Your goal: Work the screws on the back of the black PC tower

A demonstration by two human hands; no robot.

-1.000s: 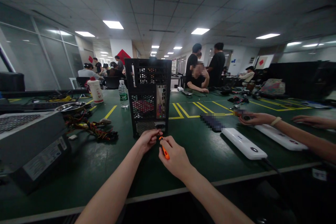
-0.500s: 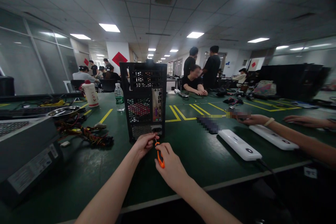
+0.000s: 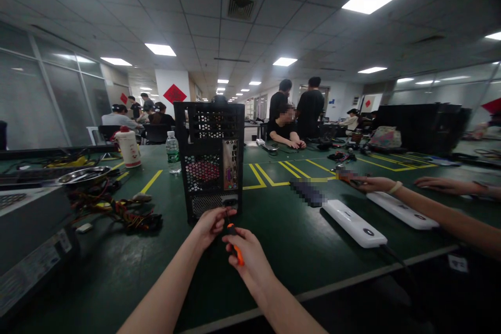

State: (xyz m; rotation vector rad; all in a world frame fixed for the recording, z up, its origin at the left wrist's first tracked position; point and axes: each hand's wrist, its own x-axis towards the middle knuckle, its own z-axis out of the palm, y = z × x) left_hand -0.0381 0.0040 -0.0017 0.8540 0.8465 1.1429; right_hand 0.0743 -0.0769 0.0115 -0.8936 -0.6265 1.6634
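Observation:
A black computer case (image 3: 207, 141) stands upright on the green table, its perforated back panel turned toward me. My right hand (image 3: 252, 260) is wrapped round the orange and black handle of a screwdriver (image 3: 232, 229), whose shaft points up at the lower part of the case. Close to the shaft's tip, at the power supply's bottom edge, my left hand (image 3: 211, 225) has its fingertips pinched together. Whatever lies between those fingertips is too small or hidden to make out. The screwdriver's tip is partly covered by the left fingers.
Left of the case lie a bundle of cables (image 3: 133, 214), a metal bowl (image 3: 84, 175) and a grey metal box (image 3: 31, 250). A water bottle (image 3: 173, 154) and a white flask (image 3: 128, 148) stand behind. To the right are white power banks (image 3: 352, 223) and another person's arm (image 3: 426, 206).
My view has tilted up and shifted slightly right. The right hand has turned a little on the screwdriver, showing more of its black part. The left hand keeps its pinch.

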